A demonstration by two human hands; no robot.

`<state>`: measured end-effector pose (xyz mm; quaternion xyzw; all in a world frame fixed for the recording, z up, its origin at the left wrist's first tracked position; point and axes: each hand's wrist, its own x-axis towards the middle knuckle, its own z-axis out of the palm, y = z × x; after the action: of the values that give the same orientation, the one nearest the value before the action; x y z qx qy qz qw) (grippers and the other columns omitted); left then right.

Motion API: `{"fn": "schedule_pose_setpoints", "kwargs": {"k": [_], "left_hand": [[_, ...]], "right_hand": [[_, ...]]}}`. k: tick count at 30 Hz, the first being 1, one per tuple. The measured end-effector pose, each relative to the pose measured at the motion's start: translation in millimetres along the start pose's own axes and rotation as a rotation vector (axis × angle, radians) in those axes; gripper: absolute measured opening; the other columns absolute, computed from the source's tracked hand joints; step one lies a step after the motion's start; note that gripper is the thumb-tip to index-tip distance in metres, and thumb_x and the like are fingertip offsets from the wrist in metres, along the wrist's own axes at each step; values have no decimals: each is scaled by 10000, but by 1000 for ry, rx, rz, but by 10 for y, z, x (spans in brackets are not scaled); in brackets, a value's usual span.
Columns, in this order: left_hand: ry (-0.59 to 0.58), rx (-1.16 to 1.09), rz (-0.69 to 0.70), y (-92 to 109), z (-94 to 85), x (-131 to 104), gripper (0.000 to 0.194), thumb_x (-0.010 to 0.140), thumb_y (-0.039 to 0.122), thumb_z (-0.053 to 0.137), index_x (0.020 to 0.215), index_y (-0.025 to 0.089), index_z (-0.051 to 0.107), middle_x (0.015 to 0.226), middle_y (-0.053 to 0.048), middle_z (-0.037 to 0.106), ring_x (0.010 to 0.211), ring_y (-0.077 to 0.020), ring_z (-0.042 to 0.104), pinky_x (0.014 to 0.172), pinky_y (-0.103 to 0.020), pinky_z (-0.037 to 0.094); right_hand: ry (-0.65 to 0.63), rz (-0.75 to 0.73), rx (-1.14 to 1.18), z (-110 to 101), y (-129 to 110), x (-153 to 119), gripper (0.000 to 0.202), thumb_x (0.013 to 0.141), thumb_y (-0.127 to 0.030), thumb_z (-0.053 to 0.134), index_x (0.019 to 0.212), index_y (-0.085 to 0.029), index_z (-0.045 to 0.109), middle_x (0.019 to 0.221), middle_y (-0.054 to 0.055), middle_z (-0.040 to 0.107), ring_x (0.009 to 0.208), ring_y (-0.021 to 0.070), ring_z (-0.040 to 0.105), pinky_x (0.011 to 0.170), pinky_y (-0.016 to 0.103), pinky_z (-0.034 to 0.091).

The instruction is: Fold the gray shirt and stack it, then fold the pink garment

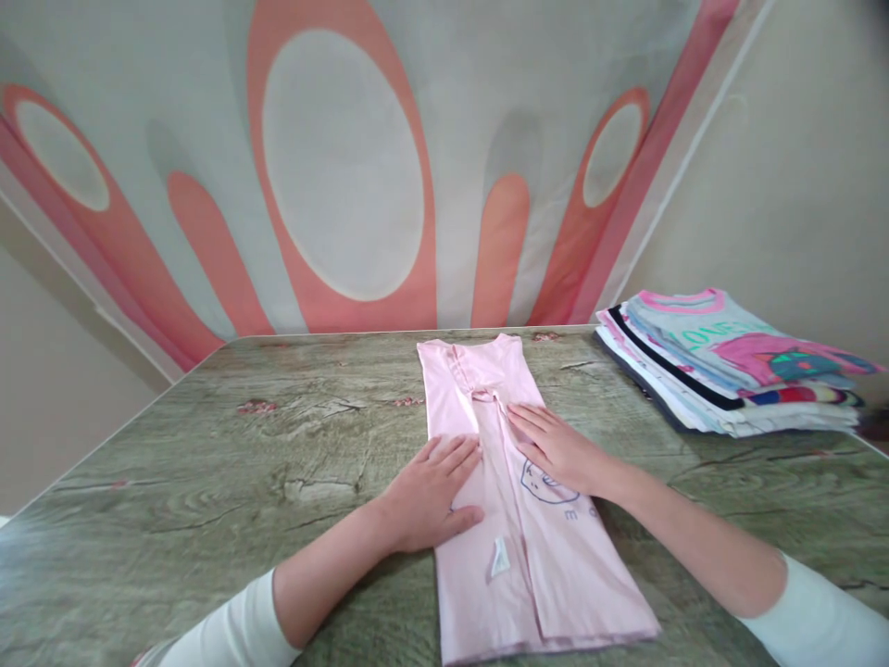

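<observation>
A pink shirt [486, 593] lies on the table with both sides folded in to meet along its middle. A white tag shows on its left half, and a dark line drawing with letters is on the right half. My left hand [437, 491] rests flat on the left half, fingers stretched out and pointing away from me. On the right half, just beside the middle seam, my right hand [552, 445] presses flat, partly covering the drawing. Neither hand grips the cloth.
A stack of folded clothes [736, 371] stands at the right rear of the wood-patterned table [312, 445]; a grey shirt with a pink collar is on top. Behind the table's far edge hangs a grey cloth with coral shapes [472, 232].
</observation>
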<state>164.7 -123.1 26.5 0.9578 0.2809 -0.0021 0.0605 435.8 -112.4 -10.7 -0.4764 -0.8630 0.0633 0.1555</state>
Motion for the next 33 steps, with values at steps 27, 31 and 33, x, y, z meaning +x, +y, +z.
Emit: {"fn": "schedule_pose_setpoints", "kwargs": {"k": [27,31,33], "left_hand": [[158,21,-16,359,-73,428,204,888,339,459,867,161,556,922,-60,555,927,-203,510,865,-359,391],[154,-4,-36,384,-90,421,221,882,356,464,860,155,553,928,-62,529,898,-201,503,835,-354,410],[152,-34,-58,375,-95,402,199,865,350,497,859,157,544,943,-61,520,907,-202,498,839,-348,411]], "right_hand": [[51,189,-146,295,763,867,505,921,-402,206,1364,-213,359,1430,48,333,1309,220,284,1057,437,236],[35,213,-166,294,784,884,521,917,-427,192,1372,-221,341,1438,42,317,1312,231,275,1057,446,225],[29,218,-166,290,784,901,524,917,-431,198,1372,-214,340,1439,46,315,1312,236,273,1057,446,217]]}}
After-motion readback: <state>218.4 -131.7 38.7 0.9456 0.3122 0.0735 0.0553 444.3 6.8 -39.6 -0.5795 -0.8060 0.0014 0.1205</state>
